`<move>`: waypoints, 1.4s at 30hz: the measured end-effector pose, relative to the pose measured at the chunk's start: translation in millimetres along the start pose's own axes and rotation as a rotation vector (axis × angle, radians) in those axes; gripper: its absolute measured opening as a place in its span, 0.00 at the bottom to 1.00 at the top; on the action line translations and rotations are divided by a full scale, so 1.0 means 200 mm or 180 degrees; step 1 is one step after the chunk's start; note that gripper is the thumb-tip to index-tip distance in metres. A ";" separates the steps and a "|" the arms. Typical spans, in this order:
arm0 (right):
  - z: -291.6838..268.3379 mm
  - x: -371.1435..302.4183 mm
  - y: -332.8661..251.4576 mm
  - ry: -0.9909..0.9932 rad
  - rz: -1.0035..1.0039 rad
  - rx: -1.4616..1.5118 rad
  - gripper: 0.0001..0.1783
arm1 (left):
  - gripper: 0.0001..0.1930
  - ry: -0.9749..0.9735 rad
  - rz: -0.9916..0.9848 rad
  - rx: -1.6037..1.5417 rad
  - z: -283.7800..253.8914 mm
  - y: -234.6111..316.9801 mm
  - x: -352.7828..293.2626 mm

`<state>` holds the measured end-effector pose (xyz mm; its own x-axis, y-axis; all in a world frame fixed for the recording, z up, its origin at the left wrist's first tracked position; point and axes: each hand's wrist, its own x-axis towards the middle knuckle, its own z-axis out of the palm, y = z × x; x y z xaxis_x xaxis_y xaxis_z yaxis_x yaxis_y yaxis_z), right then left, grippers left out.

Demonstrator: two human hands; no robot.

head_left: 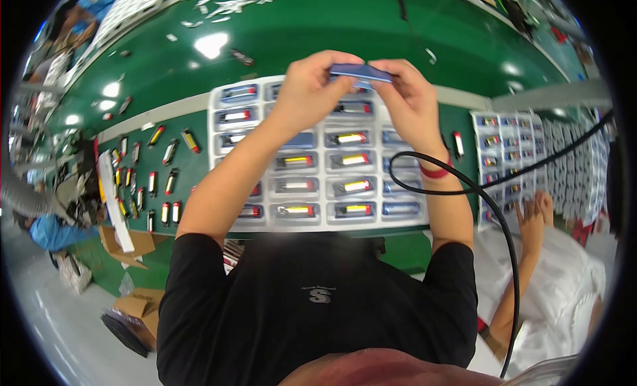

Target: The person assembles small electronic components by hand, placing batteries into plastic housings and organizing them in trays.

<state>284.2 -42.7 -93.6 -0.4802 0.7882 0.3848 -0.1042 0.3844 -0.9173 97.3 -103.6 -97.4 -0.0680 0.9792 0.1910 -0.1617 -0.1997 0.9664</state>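
Both hands are raised over the far side of a white plastic tray (269,223), pinching a slim blue plastic casing (361,72) between them. My left hand (310,87) grips its left end, with thumb and fingers closed. The right end is in the closed fingers of my right hand (411,97), which has a red band at the wrist. Beneath them, the tray's pockets carry blue casings, several with a battery-like insert (348,139) in yellow, white, red and black. My forearms hide part of the tray.
Several loose battery-like pieces (152,183) lie on the green table at left, beside a white strip (116,200). A black cable (499,213) loops across my right forearm. At right, another person's hand (531,217) is near a second tray (478,154). White scraps (249,0) lie at the back.
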 end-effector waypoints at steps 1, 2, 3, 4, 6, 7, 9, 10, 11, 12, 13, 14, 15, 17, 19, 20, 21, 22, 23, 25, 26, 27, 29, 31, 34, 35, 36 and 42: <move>-0.03 0.00 0.03 -0.0088 0.0123 0.0191 0.16 | 0.14 -0.0052 -0.0037 -0.0077 0.00 -0.02 -0.02; -0.08 0.00 0.05 -0.0226 -0.0402 -0.0566 0.15 | 0.15 -0.0164 -0.0012 0.0193 -0.01 -0.03 -0.02; -0.13 -0.03 0.03 -0.0169 -0.0340 -0.0648 0.15 | 0.16 -0.0275 0.0027 0.0464 -0.03 -0.04 -0.02; -0.18 -0.05 0.01 -0.0315 0.0181 -0.0519 0.13 | 0.17 -0.0515 0.0281 0.1288 -0.06 0.02 -0.01; -0.31 -0.08 -0.03 -0.0376 0.0838 -0.0972 0.11 | 0.20 -0.0645 0.0758 0.2426 -0.24 0.07 0.04; -0.38 -0.10 0.00 -0.0346 0.0841 -0.1006 0.11 | 0.22 -0.0495 0.0965 0.2748 -0.39 0.05 0.11; -0.48 -0.16 0.09 -0.0552 0.1286 -0.1689 0.10 | 0.25 -0.0166 0.0594 0.3491 -0.71 0.01 0.22; -0.46 -0.17 0.09 -0.0533 0.1111 -0.1859 0.09 | 0.25 -0.0144 0.0595 0.3517 -0.83 -0.04 0.22; -0.46 -0.18 0.11 -0.0553 0.1072 -0.1825 0.09 | 0.26 -0.0204 0.0241 0.4159 -0.95 -0.11 0.21; -0.48 -0.20 0.15 -0.0609 0.0448 -0.2528 0.10 | 0.28 -0.0255 -0.0141 0.4795 -1.05 -0.18 0.20; -0.48 -0.20 0.18 -0.0649 -0.0212 -0.3193 0.10 | 0.26 -0.0480 0.0289 0.4537 -1.14 -0.26 0.19; -0.48 -0.21 0.18 -0.0549 0.0036 -0.3093 0.12 | 0.24 -0.0519 0.0228 0.4280 -1.14 -0.23 0.20; -0.48 -0.21 0.18 -0.0406 -0.0025 -0.3008 0.15 | 0.21 -0.0552 0.0165 0.4023 -1.12 -0.21 0.21; -0.47 -0.15 0.10 -0.0324 -0.0112 -0.2615 0.18 | 0.16 -0.0312 -0.0468 0.3828 -0.97 -0.11 0.20; -0.40 -0.10 0.00 -0.0258 0.0010 -0.2146 0.18 | 0.15 -0.0153 -0.0370 0.3867 -0.89 -0.08 0.17; -0.36 -0.07 -0.02 -0.0213 0.0140 -0.1714 0.18 | 0.15 -0.0004 -0.0108 0.3558 -0.82 -0.06 0.16; -0.31 -0.04 -0.03 -0.0189 0.0139 -0.1710 0.18 | 0.15 0.0139 0.0148 0.3235 -0.73 -0.04 0.14; -0.25 -0.02 -0.03 -0.0369 0.0325 -0.1077 0.17 | 0.15 0.0133 0.0152 0.3220 -0.62 0.01 0.12; -0.19 0.00 -0.04 -0.0545 0.0522 -0.0444 0.15 | 0.15 -0.0151 0.0300 0.3138 -0.47 0.09 0.10; -0.04 0.01 -0.06 -0.0463 0.0470 0.0254 0.14 | 0.15 -0.0618 0.0657 0.3070 -0.24 0.20 0.05; -0.01 0.02 -0.07 -0.0377 0.0372 0.0967 0.13 | 0.15 -0.0745 0.0327 0.2681 -0.17 0.24 0.03; -0.03 0.02 -0.06 -0.0368 0.0385 0.0939 0.13 | 0.16 -0.0870 0.0001 0.2287 -0.12 0.25 0.01; -0.08 0.04 -0.04 -0.0578 0.0203 0.0920 0.12 | 0.17 -0.0918 -0.0569 0.1352 -0.09 0.25 0.00; -0.12 0.06 -0.09 -0.0522 0.0737 0.1076 0.10 | 0.18 -0.0966 -0.1123 0.0405 -0.08 0.23 -0.01; -0.15 0.08 -0.12 -0.0250 0.1166 0.0590 0.09 | 0.20 -0.0607 -0.0478 0.0633 -0.06 0.17 -0.04; -0.15 0.08 -0.11 -0.0243 0.1175 0.0596 0.09 | 0.20 -0.0503 0.0035 0.1102 -0.05 0.16 -0.04; -0.15 0.08 -0.11 -0.0220 0.1094 0.0659 0.09 | 0.20 -0.0397 0.0551 0.1566 -0.04 0.16 -0.04; -0.16 0.08 -0.11 -0.0133 0.1072 0.0659 0.08 | 0.13 -0.0283 0.1091 0.2397 0.00 0.17 -0.02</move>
<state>306.4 -23.0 -64.1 -0.5520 0.8318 0.0584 -0.1062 -0.0007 -0.9943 92.3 -114.6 -64.5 0.0896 0.8737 0.4781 0.5579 -0.4417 0.7026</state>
